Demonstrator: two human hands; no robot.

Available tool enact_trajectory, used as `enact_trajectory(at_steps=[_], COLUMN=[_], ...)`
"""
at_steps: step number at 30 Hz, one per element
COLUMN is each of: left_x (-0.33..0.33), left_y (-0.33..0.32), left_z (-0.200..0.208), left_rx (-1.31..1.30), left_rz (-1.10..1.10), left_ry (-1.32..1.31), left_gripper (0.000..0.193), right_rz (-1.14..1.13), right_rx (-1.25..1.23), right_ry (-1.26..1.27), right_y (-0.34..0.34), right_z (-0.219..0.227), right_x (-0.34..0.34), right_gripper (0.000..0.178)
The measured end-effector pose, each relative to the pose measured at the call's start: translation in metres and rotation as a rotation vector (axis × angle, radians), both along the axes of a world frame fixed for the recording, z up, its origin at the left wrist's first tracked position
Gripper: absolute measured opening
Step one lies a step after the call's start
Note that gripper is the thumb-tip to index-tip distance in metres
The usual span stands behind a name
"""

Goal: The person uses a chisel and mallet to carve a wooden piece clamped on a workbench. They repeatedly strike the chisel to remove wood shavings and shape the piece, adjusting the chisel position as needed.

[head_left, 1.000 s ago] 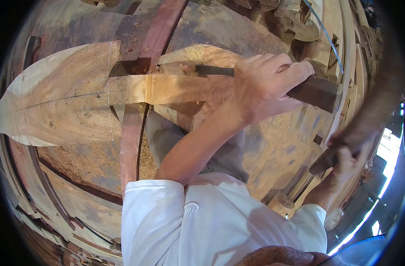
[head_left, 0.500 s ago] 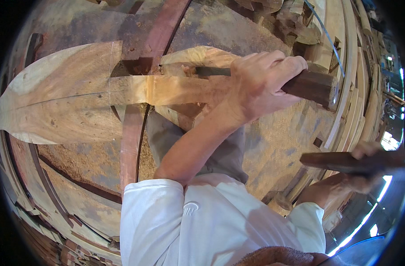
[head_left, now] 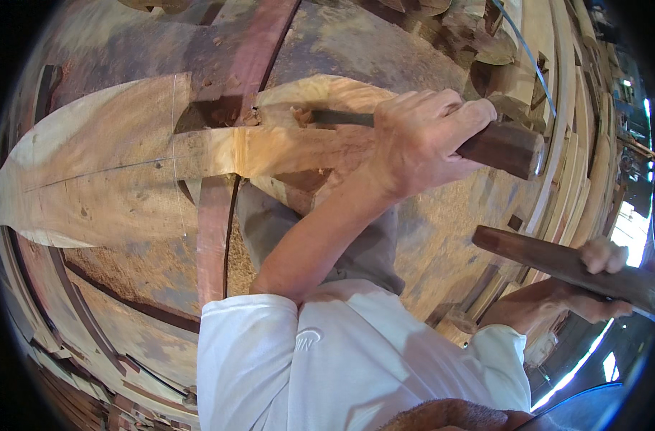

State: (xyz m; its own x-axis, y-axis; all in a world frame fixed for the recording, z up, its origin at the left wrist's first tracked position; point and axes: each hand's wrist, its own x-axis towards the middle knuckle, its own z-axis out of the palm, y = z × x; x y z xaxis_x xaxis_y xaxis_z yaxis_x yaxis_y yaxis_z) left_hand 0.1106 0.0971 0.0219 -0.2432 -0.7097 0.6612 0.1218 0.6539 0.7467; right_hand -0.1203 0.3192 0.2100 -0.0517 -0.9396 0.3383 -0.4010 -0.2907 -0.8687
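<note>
My left hand [head_left: 431, 144] is wrapped round the dark wooden handle [head_left: 505, 149] of a chisel, a metal ring at its butt end. From the thumb side its dark blade [head_left: 345, 118] runs left to a carved wooden workpiece [head_left: 97, 169], where curled shavings show; the cutting tip is hard to make out. The workpiece has a broad rounded end with a dark pencil line and a narrow neck passing under my left forearm. At the right, apart from the chisel, my right hand [head_left: 601, 281] grips a thick dark wooden bar [head_left: 528, 255], slanting down to the right.
A reddish beam [head_left: 216, 237] crosses beneath the workpiece. Sawdust and chips cover the ground [head_left: 442, 237]. Stacked planks [head_left: 568, 194] line the right side, with a blue strap [head_left: 525, 50] near them. Sawn wood blocks [head_left: 485, 43] lie at the far right; more boards [head_left: 83, 309] are at left.
The wooden bar has tilted: its free end is higher and its gripped end lower, my right hand moving slightly down and right. My left hand stays nearly still on the chisel.
</note>
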Motion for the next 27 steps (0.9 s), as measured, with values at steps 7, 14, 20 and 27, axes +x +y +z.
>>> enact_trajectory(at_steps=[7, 14, 20, 27], left_x=[-0.003, 0.005, 0.005, 0.013], left_y=[0.003, 0.003, 0.003, 0.000], left_z=[-0.012, -0.010, -0.019, -0.019], left_rx=[-0.014, 0.035, 0.018, -0.006], left_rz=[-0.022, -0.075, -0.037, -0.042], left_ry=[-0.004, -0.021, -0.021, -0.082], left_gripper=[0.047, 0.048, 0.046, 0.043], right_rz=[-0.612, -0.217, -0.450, -0.444], right_rx=[0.296, 0.099, 0.210, 0.233], right_ry=[0.052, 0.485, -0.016, 0.493], right_y=[-0.022, -0.009, 0.014, -0.002], right_z=[-0.050, -0.050, -0.049, -0.078], right_x=[0.085, 0.044, 0.031, 0.071], right_gripper=[0.068, 0.083, 0.073, 0.062])
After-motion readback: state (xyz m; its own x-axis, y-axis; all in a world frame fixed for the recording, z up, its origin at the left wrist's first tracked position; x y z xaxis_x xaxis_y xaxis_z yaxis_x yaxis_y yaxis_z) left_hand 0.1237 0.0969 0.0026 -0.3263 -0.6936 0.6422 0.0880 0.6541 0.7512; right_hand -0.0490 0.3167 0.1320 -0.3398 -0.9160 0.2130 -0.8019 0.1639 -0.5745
